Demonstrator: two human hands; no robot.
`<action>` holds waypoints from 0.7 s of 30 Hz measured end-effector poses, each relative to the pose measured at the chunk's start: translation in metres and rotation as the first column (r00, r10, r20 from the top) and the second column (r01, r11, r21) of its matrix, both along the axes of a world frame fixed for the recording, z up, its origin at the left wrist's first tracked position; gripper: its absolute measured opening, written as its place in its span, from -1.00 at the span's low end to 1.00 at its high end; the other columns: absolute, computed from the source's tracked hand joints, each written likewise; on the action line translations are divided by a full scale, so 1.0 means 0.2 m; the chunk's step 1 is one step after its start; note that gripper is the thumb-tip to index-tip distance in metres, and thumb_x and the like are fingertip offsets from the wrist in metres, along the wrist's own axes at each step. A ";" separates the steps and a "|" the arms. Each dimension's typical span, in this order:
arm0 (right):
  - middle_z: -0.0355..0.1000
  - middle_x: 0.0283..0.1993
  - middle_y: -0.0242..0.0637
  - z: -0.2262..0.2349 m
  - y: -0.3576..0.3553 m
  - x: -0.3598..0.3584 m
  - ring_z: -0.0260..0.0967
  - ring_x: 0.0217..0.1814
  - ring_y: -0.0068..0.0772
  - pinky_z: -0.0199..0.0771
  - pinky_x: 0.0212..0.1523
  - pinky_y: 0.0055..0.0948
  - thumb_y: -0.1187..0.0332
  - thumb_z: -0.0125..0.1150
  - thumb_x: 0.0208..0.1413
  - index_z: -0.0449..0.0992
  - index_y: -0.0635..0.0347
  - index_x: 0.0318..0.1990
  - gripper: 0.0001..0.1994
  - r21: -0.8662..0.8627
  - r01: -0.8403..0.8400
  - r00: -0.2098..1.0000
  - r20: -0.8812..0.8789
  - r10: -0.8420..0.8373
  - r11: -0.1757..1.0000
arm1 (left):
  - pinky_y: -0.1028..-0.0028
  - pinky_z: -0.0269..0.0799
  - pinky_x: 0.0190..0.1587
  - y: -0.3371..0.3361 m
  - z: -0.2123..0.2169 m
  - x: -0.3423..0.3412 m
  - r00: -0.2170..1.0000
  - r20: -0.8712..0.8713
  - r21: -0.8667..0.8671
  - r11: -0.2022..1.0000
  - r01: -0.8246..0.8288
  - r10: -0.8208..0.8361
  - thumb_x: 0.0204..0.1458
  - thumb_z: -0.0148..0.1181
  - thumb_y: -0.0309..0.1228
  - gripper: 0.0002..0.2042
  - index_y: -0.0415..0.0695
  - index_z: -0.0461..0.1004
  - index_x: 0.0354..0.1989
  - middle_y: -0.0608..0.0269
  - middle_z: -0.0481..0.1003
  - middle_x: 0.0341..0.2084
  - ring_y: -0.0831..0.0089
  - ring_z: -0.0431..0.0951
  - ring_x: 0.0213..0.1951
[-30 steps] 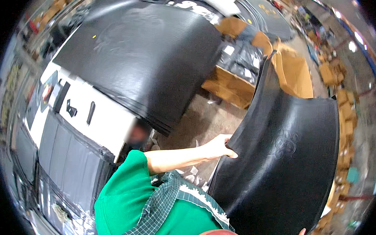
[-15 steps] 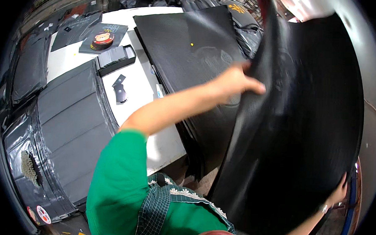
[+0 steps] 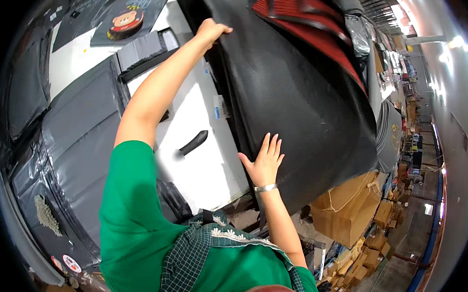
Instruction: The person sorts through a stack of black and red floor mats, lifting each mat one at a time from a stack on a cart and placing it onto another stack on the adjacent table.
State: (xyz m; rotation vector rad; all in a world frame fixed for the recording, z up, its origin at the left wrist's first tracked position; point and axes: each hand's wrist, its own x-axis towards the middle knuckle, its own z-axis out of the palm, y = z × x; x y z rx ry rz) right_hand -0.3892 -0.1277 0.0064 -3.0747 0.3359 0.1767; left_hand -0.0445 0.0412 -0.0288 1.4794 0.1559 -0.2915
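Observation:
A large black rubbery mat point(image 3: 298, 107) lies over a stack of dark sheets at the right side of the white table point(image 3: 212, 171). My left hand point(image 3: 212, 33) is closed on the mat's far left edge, thumb on top. Nearer to me, my right hand point(image 3: 265, 162) rests flat on the mat's near left part, fingers spread. At the far end a corner is curled over, and a red ribbed face point(image 3: 312, 29) shows there. On the table left of the mat is a black handle point(image 3: 194, 143); the other end of that tool is blurred.
A black box of grey cards point(image 3: 149, 53) and round bear-printed pieces point(image 3: 125, 25) stand at the far left. Grey folded sheets point(image 3: 88, 134) cover the left side, with a scrubbing brush point(image 3: 47, 216) near me. A cardboard box point(image 3: 346, 208) sits beyond the mat's right edge.
The black mat, held up on the right before, has come down flat over the stack. My left hand has moved away and left; my right hand has left the mat's right edge and lies on top.

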 end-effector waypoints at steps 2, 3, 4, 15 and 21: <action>-0.12 0.25 0.14 0.02 0.09 0.02 -0.21 0.30 0.12 -0.05 0.12 0.17 0.09 0.24 -0.23 -0.05 0.34 0.19 -0.13 -0.020 -0.070 0.995 0.072 0.071 0.997 | 0.31 0.35 -0.34 0.07 -0.03 0.08 0.991 0.134 0.099 0.994 -0.036 0.023 -0.26 0.26 -0.39 -0.68 -0.35 0.43 -0.32 0.07 0.48 -0.42 0.29 0.50 -0.41; -0.09 0.24 0.12 0.01 0.09 0.02 -0.17 0.29 0.09 -0.03 0.12 0.12 0.16 0.24 -0.21 -0.04 0.34 0.19 -0.17 -0.013 -0.072 0.990 0.122 0.073 0.997 | 0.33 0.37 -0.33 0.03 0.02 0.10 0.996 0.083 0.145 0.989 -0.038 0.026 -0.24 0.25 -0.39 -0.68 -0.35 0.43 -0.33 0.09 0.48 -0.41 0.29 0.50 -0.42; -0.05 0.23 0.10 -0.02 0.07 0.02 -0.12 0.28 0.07 0.00 0.13 0.08 0.22 0.23 -0.19 -0.03 0.33 0.18 -0.21 -0.008 -0.072 0.981 0.183 0.072 0.997 | 0.31 0.40 -0.28 -0.01 0.10 0.07 0.995 0.090 0.039 0.998 0.046 -0.049 -0.20 0.24 -0.37 -0.67 -0.35 0.41 -0.30 0.10 0.48 -0.38 0.28 0.50 -0.36; 0.45 -0.36 -0.03 0.40 -0.27 0.19 0.44 -0.30 -0.13 0.37 -0.29 -0.43 0.42 0.24 -0.18 0.46 0.24 -0.17 -0.67 0.376 0.033 0.952 0.271 -0.144 0.926 | 0.34 0.07 0.15 -0.21 -0.12 -1.24 0.958 -0.084 -0.211 0.944 0.253 -0.275 -0.05 0.00 -0.48 -0.42 -0.22 -0.06 0.17 -0.04 0.06 0.13 0.20 0.07 0.18; 0.45 -0.35 -0.03 0.62 -0.36 0.30 0.46 -0.35 -0.19 0.38 -0.32 -0.46 0.42 0.26 -0.20 0.47 0.25 -0.18 -0.67 0.261 -0.083 0.954 0.298 0.002 0.962 | 0.45 0.05 0.14 -0.36 -0.10 -1.39 0.923 -0.209 -0.618 0.775 0.132 -0.324 -0.11 0.04 -0.51 -0.34 -0.33 -0.12 0.18 -0.05 0.10 0.11 0.25 0.09 0.17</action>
